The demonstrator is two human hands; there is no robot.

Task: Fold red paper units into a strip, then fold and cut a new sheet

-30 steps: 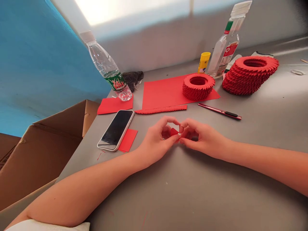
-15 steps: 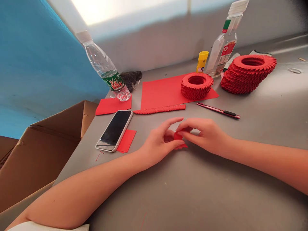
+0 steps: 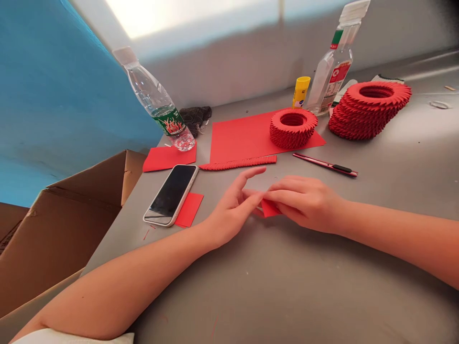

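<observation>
A small folded piece of red paper (image 3: 269,208) lies low at the grey tabletop (image 3: 322,286), held under the fingers of my right hand (image 3: 304,203). My left hand (image 3: 233,208) is just beside it, with its fingers spread and its fingertips at or near the paper's left edge. Most of the piece is hidden by my right fingers. Above my hands lies a strip of folded red paper (image 3: 238,163), at the edge of a red sheet (image 3: 247,137).
A folded red paper ring (image 3: 292,128) sits on the sheet, with a taller ring stack (image 3: 369,111) right of it. A utility knife (image 3: 324,165), phone (image 3: 171,195), glue stick (image 3: 301,91), several bottles and red paper scraps stand around. A cardboard box (image 3: 68,234) is at left.
My left hand has opened and drawn away from the red piece. My right hand has moved over the piece and now covers most of it, lower on the table.
</observation>
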